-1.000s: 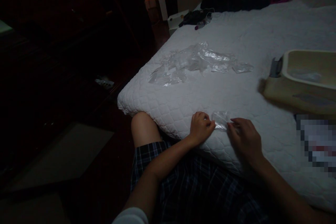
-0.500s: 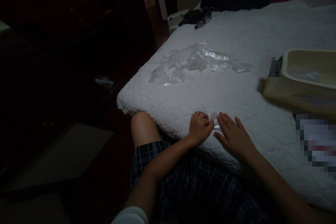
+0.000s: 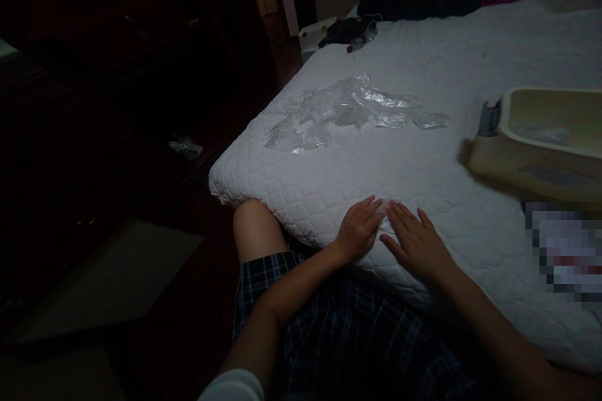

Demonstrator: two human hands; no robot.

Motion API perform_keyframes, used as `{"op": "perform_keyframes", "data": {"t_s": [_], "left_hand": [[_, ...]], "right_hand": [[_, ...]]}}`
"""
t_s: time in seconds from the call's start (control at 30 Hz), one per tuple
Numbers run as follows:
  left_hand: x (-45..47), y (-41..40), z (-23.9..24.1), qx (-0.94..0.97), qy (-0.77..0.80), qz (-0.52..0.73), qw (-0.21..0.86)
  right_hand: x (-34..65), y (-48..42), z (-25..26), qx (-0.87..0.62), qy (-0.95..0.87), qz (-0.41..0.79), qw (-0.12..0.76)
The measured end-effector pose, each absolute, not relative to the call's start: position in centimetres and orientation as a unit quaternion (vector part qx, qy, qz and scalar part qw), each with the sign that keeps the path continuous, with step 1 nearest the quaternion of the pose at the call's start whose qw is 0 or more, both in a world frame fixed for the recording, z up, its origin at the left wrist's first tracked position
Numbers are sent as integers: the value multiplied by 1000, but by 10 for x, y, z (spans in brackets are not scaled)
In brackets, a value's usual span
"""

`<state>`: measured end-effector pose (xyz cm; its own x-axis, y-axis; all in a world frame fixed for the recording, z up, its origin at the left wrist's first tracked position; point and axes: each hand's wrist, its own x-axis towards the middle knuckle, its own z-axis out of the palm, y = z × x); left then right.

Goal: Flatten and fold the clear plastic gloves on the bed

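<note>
Quilted bed [image 3: 423, 156]: left hand [image 3: 360, 229], right hand [image 3: 416, 241] flat, grip open, on small clear bag [image 3: 386, 216]. Looks flimsy, slippery; pinch an edge.

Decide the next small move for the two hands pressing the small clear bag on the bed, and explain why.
Probably sweep the right hand outward over the small clear bag, left hand anchoring it: both hands lie flat on it at the mattress edge, only a sliver showing between them.

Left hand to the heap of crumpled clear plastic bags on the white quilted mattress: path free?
Probably yes: only bare white quilted mattress lies between the left hand and the heap of clear plastic bags, though it needs a stretch.
</note>
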<state>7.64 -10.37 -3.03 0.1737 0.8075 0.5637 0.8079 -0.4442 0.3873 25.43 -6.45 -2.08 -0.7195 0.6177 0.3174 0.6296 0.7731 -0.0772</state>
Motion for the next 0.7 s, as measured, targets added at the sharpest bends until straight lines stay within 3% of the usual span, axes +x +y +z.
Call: {"op": "perform_keyframes", "data": {"t_s": [0.27, 0.5, 0.7], "left_hand": [[71, -99, -27, -792, -537, -289, -35], [71, -100, -25, -790, -539, -289, -43], [68, -98, -24, -785, -537, -303, -57]], "right_hand": [[255, -64, -22, -341, -926, -11, 160], [255, -68, -14, -315, -924, -29, 216], [257, -69, -20, -324, -932, -23, 163]]}}
